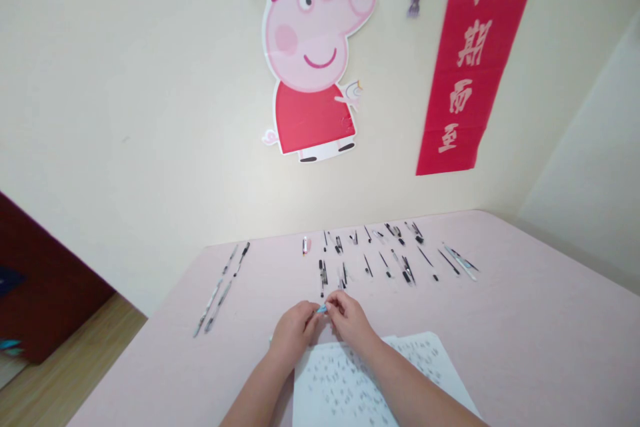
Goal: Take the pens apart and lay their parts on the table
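Observation:
Just beyond a white sheet of paper (340, 390) covered in handwritten marks, my two hands meet at a small light-blue piece (321, 309). It looks like part of a pen, but it is too small to tell. My left hand (295, 328) pinches it from the left, fingers closed. From the right, my right hand (349, 317) grips it between thumb and fingers. Both forearms reach forward, the right one lying across the paper. Straight beyond my hands lie black pen parts (323, 273) and clear pen parts (341, 277).
Several pens (215, 300) lie at the left of the pink table (525, 347). Rows of dismantled pen pieces (407, 270) spread across its far side, with a light-blue pen barrel (461, 263) at the right. Behind stands a wall with a pig sticker (315, 117) and a red banner (465, 100).

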{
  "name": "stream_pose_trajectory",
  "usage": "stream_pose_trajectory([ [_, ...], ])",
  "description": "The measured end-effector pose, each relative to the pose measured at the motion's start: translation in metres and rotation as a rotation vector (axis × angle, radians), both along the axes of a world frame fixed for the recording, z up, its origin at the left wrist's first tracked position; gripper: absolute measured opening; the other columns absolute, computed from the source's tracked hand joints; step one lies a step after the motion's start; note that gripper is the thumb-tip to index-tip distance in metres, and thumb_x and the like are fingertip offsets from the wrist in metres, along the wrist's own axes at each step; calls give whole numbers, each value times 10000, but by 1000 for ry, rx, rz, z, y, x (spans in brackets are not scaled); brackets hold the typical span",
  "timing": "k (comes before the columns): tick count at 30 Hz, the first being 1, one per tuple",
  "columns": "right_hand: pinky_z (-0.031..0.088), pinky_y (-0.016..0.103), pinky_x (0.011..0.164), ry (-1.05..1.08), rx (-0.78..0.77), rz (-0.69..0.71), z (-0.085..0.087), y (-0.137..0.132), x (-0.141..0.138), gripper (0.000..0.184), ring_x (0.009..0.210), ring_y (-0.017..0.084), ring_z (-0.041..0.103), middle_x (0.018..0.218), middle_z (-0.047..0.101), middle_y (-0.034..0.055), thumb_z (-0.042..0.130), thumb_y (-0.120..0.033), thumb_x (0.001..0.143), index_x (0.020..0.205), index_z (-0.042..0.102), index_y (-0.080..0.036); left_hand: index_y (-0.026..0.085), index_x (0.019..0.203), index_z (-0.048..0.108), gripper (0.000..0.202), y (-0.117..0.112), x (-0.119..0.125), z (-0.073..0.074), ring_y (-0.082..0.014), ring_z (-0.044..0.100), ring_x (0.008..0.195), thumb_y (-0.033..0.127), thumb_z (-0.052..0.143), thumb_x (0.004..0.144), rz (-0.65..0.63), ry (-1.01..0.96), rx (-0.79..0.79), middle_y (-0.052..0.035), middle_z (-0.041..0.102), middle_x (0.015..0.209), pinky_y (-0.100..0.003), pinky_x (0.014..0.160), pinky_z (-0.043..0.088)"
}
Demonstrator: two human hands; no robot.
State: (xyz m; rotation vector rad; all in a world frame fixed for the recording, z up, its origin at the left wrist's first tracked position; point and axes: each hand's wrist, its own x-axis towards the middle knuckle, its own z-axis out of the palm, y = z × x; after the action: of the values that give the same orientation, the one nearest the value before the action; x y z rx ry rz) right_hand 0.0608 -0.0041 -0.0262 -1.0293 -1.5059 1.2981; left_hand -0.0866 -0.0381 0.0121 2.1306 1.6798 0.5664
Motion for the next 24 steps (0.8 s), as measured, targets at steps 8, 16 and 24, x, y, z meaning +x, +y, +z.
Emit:
stream_pose_trajectory([
  [8, 381, 210, 422, 10, 39, -42, 1, 1, 2, 163, 451, 101, 467, 561, 487, -42, 504, -349, 772, 740, 512, -189, 220, 1044, 588, 260, -1, -3, -3, -181, 574, 928, 270, 454, 827, 17, -73, 31, -50, 645, 1007, -279, 819, 411],
  [16, 395, 212, 452, 5, 75, -186, 0, 4, 6, 158, 514, 110, 510, 704, 556, 0, 459, -335, 803, 816, 517, -189, 197, 950, 545, 185, 0, -8, -4, -177, 574, 814, 256, 416, 832, 122, 0, 23, -50, 636, 872, -280, 730, 408],
  [24, 393, 242, 631, -321, 256, -51, 5, -4, 5, 106, 648, 135, 536, 719, 610, 3, 523, -164, 747, 774, 623, -188, 204, 829, 498, 97, 2, -12, -6, -169, 548, 748, 218, 405, 807, 191, -35, 122, -24, 581, 778, -282, 689, 403],
])
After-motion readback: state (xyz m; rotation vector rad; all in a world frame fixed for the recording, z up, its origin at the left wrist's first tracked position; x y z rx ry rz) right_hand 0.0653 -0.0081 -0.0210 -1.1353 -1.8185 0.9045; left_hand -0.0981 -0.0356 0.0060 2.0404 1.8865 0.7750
